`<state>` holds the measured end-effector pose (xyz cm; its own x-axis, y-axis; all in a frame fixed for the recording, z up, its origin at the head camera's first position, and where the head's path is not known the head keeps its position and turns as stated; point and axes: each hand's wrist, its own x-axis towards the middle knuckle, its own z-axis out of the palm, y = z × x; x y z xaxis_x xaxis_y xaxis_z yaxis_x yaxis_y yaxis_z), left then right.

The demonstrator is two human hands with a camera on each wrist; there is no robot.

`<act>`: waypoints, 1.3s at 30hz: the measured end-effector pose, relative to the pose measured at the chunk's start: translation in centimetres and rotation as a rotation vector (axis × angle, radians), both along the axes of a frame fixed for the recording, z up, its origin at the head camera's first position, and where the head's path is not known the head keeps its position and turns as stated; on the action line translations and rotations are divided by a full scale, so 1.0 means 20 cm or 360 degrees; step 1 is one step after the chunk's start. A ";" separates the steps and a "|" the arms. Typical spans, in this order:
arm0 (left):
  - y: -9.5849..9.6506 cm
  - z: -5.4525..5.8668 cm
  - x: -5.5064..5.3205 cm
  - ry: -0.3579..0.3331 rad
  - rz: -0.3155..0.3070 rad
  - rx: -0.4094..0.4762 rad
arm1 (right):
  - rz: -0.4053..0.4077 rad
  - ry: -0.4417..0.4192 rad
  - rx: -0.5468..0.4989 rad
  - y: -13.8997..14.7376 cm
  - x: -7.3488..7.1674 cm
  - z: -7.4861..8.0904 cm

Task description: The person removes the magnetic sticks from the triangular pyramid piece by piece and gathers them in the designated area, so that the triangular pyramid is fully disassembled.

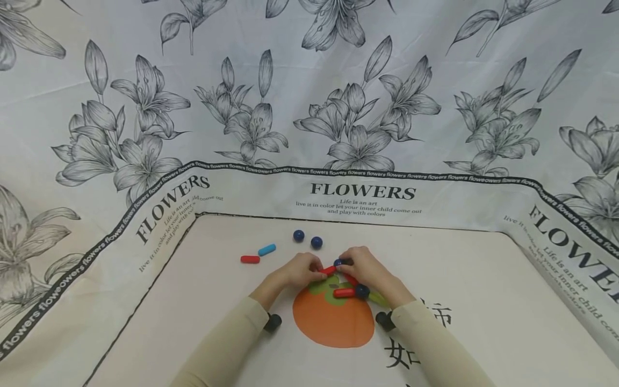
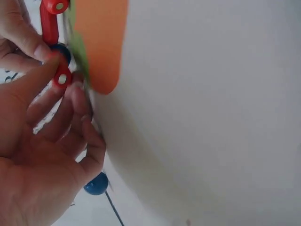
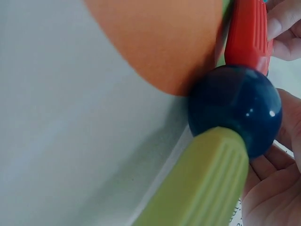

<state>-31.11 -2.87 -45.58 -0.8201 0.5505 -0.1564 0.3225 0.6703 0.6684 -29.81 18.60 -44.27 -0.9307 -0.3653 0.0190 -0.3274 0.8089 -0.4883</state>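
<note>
My left hand (image 1: pixel 303 269) pinches a red magnetic rod (image 1: pixel 328 270) by its outer end; its pale round tip shows in the left wrist view. The rod's other end meets a dark blue ball (image 1: pixel 338 263), which my right hand (image 1: pixel 366 266) grips. From that ball a second red rod (image 1: pixel 350 279) runs below the right fingers to another blue ball (image 1: pixel 361 291). That lower ball also bears a third red rod (image 1: pixel 344 293) and a yellow-green rod (image 3: pixel 202 183), seen large in the right wrist view.
Two loose blue balls (image 1: pixel 299 236) lie behind the hands. To their left lie a light blue rod (image 1: pixel 267 250) and a red rod (image 1: pixel 250 259). The white cloth (image 1: pixel 217 290) carries an orange persimmon print (image 1: pixel 333 325). A flowered curtain (image 1: pixel 362 134) borders the table.
</note>
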 end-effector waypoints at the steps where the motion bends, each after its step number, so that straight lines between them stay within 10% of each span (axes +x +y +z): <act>1: 0.00 0.00 0.00 -0.0003 -0.0014 0.0003 | -0.0010 -0.0008 -0.0004 0.00 0.00 0.00; 21: -0.21 0.03 0.09 0.0040 0.0072 -0.0032 | -0.0034 -0.0008 -0.0014 0.00 0.00 -0.01; 39: -0.82 0.02 0.16 0.0164 0.0251 0.0004 | -0.0055 -0.0013 0.0017 0.00 0.00 -0.01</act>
